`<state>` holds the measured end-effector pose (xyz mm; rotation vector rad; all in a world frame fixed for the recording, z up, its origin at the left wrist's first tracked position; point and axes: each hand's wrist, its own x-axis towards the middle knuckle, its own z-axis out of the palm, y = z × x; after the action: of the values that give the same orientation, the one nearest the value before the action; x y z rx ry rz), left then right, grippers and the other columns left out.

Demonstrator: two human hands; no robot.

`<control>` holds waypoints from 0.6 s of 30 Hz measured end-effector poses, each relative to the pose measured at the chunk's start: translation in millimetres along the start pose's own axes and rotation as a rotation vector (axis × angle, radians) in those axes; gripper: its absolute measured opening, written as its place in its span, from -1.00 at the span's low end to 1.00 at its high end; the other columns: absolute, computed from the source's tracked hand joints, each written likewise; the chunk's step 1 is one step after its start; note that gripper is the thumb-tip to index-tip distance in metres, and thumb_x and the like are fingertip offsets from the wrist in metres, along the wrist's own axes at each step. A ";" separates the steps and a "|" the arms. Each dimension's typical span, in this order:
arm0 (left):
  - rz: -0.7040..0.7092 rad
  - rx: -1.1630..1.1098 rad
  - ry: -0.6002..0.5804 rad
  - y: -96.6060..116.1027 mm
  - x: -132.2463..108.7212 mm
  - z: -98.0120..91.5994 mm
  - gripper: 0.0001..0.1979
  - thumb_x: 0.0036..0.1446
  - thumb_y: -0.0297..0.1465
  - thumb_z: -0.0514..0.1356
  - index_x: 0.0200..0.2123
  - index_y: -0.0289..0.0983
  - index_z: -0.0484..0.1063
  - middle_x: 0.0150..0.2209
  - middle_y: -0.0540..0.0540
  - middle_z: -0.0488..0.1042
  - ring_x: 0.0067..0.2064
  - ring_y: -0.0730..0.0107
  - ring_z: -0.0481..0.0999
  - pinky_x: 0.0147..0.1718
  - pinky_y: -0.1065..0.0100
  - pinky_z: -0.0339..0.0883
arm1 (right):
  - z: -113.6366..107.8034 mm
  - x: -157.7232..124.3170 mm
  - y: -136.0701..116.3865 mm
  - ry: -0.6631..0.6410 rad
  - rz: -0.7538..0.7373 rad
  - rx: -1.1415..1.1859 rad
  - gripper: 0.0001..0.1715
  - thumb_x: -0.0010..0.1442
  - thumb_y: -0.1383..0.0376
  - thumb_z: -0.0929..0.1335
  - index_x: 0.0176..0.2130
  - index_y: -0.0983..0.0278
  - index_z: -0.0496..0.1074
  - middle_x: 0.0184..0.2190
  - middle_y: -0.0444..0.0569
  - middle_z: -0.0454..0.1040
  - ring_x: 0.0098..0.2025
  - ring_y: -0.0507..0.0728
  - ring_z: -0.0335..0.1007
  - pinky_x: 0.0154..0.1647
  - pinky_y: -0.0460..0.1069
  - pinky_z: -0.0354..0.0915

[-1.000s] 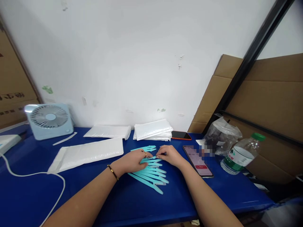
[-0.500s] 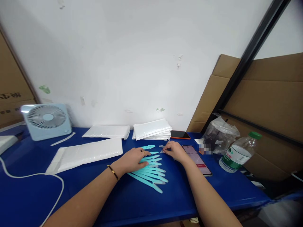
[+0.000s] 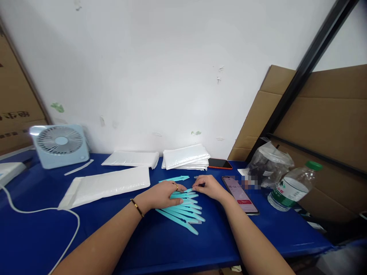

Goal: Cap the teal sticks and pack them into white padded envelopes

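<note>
A fan of several teal eyebrow razors (image 3: 183, 219) lies on the blue table, their tips pointing right. My left hand (image 3: 164, 195) rests over the handles, thumb and fingers apart, hiding part of the pile. At the upper tips, my right hand (image 3: 209, 187) has thumb and forefinger pinched on the end of one teal razor (image 3: 189, 190). Another teal razor (image 3: 174, 178) lies apart, just beyond my left fingers. A small translucent piece (image 3: 196, 177) shows beside my right fingertips, mostly covered by the hand.
White packets (image 3: 185, 156) are stacked by the wall, with another packet pile (image 3: 130, 158) and a long packet (image 3: 106, 186) to the left. A lit phone (image 3: 240, 194), a dark phone (image 3: 220, 164), a bottle (image 3: 294, 187) and a bagged cup (image 3: 268, 164) stand right; a fan (image 3: 61, 145) stands left.
My right hand has shifted from the small translucent pieces down and left onto a teal razor's tip. My left hand has drawn slightly nearer, exposing more of the farthest razor.
</note>
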<state>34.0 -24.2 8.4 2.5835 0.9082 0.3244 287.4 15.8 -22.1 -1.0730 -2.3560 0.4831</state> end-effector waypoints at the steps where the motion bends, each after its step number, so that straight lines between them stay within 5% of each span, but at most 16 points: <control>1: -0.001 0.017 0.020 -1.8 0.3 0.5 -0.52 0.15 -0.10 0.00 0.10 -0.14 0.23 0.06 -0.06 0.35 0.06 0.24 0.30 0.01 0.29 0.15 | -2.5 -0.1 2.9 0.047 0.022 -0.026 -0.82 0.11 0.25 0.34 -0.32 0.23 0.54 -0.35 -0.05 0.49 -0.33 0.06 0.40 -0.28 -0.08 0.27; 5: -0.041 0.147 0.093 -14.1 2.2 7.3 -0.49 0.14 -0.08 0.01 0.11 -0.16 0.21 0.11 -0.09 0.29 0.11 0.20 0.21 0.02 0.25 0.08 | -7.5 3.1 18.7 0.194 0.138 -0.207 -0.77 0.08 0.30 0.34 -0.22 0.22 0.51 -0.25 0.00 0.47 -0.20 0.13 0.37 -0.17 -0.01 0.26; 18: -0.071 0.258 0.110 -17.4 3.6 14.0 -0.44 0.14 0.00 -0.06 0.14 -0.13 0.14 0.09 -0.11 0.30 0.11 0.19 0.21 0.01 0.23 0.03 | -0.4 9.7 25.1 0.142 0.125 -0.181 -0.76 0.07 0.43 0.31 -0.32 0.19 0.55 -0.32 -0.07 0.49 -0.24 0.09 0.38 -0.16 -0.03 0.26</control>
<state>31.8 -13.3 -11.3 2.7803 1.1454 0.3527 297.0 39.1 -31.7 -1.2986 -2.2498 0.2314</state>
